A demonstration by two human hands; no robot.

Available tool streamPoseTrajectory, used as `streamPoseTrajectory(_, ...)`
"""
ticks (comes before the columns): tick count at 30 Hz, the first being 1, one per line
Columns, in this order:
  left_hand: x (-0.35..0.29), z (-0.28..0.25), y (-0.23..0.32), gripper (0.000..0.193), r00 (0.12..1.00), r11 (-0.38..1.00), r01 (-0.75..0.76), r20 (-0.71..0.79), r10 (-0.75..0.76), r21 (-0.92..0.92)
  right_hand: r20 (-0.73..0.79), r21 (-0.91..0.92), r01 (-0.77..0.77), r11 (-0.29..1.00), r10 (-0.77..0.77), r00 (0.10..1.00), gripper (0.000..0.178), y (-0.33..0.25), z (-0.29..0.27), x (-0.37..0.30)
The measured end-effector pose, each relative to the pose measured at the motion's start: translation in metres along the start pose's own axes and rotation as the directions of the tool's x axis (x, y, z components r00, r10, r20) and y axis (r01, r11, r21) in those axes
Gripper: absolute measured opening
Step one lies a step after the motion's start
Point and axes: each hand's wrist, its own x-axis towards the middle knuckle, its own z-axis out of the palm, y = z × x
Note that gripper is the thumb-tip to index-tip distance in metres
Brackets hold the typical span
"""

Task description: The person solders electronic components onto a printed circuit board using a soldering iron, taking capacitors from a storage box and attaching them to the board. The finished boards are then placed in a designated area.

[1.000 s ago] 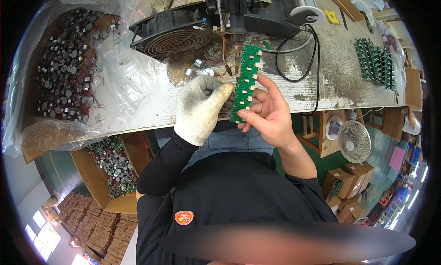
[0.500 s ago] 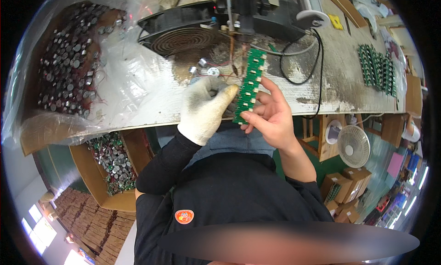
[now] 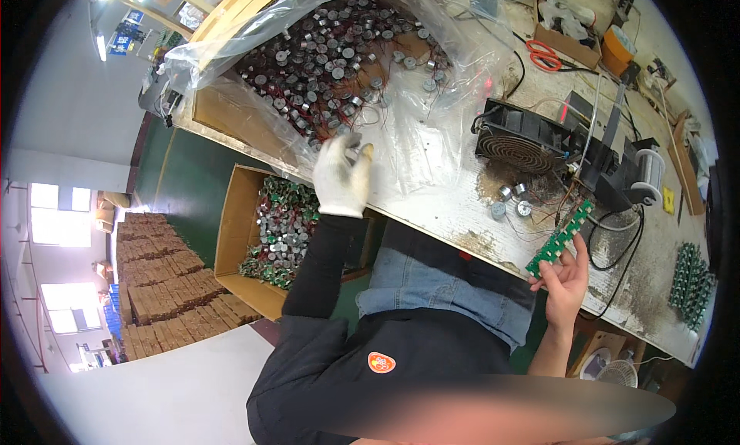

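Note:
My left hand (image 3: 344,179), in a white glove with greyish fingers, is at the near edge of a plastic-lined cardboard box of small round metal motors (image 3: 320,63) with red wires. Its thumb stands apart from the curled fingers, and nothing shows between them. In my bare right hand (image 3: 566,283) is a narrow green circuit board strip (image 3: 556,243), gripped near its lower end between thumb and fingers, above the table's front edge. Beyond the strip, several loose motors (image 3: 524,208) with wires lie on the stained tabletop.
A black fan (image 3: 520,140) stands beside a soldering stand with a solder wire spool (image 3: 647,176). Red-handled scissors (image 3: 543,55) lie farther back. More green boards (image 3: 691,287) are stacked at the right. Below the table, a carton (image 3: 231,248) holds motors with boards.
My left hand has left the board strip and moved left to the motor box. My right hand still holds the strip. The view has swung toward the left.

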Motion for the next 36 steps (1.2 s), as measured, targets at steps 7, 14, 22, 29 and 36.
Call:
streamPoseTrajectory(7, 0.059, 0.017, -0.012, 0.033, 0.994, 0.973, 0.059, 0.077, -0.078, 0.223, 0.005, -0.023, 0.002, 1.0, -0.002, 1.0, 0.071, 0.0, 0.004, 0.003)
streamPoseTrajectory(14, 0.091, 0.056, -0.055, 0.032, 0.906, 0.796, 0.409, 0.096, -0.412, -0.446, 0.021, -0.032, 0.029, 0.999, -0.028, 0.999, 0.07, 0.001, 0.005, 0.001)
streamPoseTrajectory(22, 0.062, 0.039, 0.001, 0.029, 0.882, 0.415, 0.423, 0.261, -0.393, -0.805, 0.03, 0.005, 0.031, 1.0, -0.031, 0.999, 0.071, 0.003, -0.002, -0.001)
streamPoseTrajectory(29, -0.009, 0.033, 0.045, 0.03, 0.865, 0.542, 0.502, 0.377, -0.332, -0.674, 0.023, 0.022, -0.008, 1.0, 0.007, 1.0, 0.071, -0.002, 0.003, 0.0)
streamPoseTrajectory(36, -0.074, 0.033, 0.105, 0.023, 0.771, 0.642, 0.49, 0.636, -0.004, -0.59, 0.07, 0.091, -0.039, 0.995, 0.032, 0.997, 0.073, -0.002, 0.003, 0.003)
